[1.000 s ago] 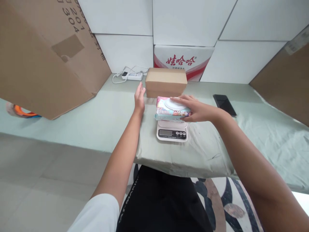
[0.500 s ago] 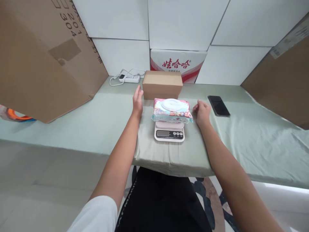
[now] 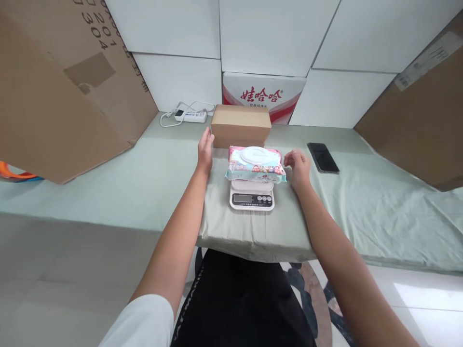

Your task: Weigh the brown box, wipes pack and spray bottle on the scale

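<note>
A pack of wet wipes (image 3: 255,166) with a white lid lies flat on top of a white kitchen scale (image 3: 252,198), covering most of its platform. The scale's display looks blank. My left hand (image 3: 205,152) is open, held on edge with fingers straight, close to the left side of a brown cardboard box (image 3: 240,126); whether it touches the box I cannot tell. Beside the right end of the wipes, my right hand (image 3: 298,167) holds nothing, its fingers loosely bent, with the fingertips near the pack.
A black phone (image 3: 323,157) lies right of my right hand. At the back are a white power strip (image 3: 191,116) with its cord and a white-and-red carton (image 3: 264,91). Large cardboard sheets (image 3: 72,111) flank the cloth-covered table (image 3: 152,193). An orange ring-shaped item (image 3: 14,172) shows at far left.
My right hand has shifted slightly toward the wipes, its fingers nearer the pack's right end. My left hand stays beside the box. The whole view has shifted a little.
</note>
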`<state>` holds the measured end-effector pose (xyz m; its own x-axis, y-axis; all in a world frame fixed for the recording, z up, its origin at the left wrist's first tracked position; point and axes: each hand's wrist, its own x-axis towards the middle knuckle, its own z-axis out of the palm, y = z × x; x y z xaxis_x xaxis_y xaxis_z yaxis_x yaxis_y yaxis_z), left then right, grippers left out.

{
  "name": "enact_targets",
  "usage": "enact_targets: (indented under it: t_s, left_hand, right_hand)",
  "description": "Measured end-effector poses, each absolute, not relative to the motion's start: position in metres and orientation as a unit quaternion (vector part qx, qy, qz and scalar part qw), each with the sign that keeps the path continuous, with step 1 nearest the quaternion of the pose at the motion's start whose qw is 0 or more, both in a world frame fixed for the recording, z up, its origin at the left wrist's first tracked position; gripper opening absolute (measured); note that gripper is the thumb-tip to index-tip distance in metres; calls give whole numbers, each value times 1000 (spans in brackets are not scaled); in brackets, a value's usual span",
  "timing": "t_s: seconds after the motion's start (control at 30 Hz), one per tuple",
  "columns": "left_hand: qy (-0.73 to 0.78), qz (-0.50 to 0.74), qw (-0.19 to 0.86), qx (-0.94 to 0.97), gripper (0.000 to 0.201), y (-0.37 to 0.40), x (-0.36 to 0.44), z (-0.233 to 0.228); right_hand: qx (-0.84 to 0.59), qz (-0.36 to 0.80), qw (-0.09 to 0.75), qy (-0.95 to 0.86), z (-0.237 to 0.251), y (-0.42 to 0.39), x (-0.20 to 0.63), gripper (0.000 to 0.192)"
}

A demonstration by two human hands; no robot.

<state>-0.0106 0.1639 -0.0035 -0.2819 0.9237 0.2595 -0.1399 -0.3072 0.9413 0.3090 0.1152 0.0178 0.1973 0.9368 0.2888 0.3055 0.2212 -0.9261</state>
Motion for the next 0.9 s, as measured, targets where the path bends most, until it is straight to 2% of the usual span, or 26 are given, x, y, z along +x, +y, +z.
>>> enact_targets:
  t_s: [0.1, 0.17, 0.23, 0.4, 0.57, 0.7, 0.9]
  left_hand:
    - [434, 678, 393, 443, 73, 164, -11, -3]
    - [437, 680, 393, 438, 71, 165, -12, -3]
    - [443, 679, 393, 434, 71, 168, -11, -3]
    - [444, 679, 386, 439, 72, 169, -11, -3]
    - [433, 681, 389, 444, 78, 169, -11, -3]
    - [427, 685, 398, 437, 79, 172, -10, -3]
    - [431, 686, 408, 421, 75, 173, -9, -3]
  right_hand:
    - [-495, 272, 536, -627, 37, 102, 307, 49]
    - [-454, 242, 494, -701, 60, 90, 303, 51]
    - [-411, 212, 412, -785, 85, 81, 292, 56]
    - [-371, 139, 146, -907, 133, 81, 252, 91]
    - [-433, 141, -10, -890, 145, 92, 234, 106]
    - [-434, 125, -23, -892, 143, 90, 233, 104]
    - [-452, 153, 49, -878, 140, 96, 244, 95]
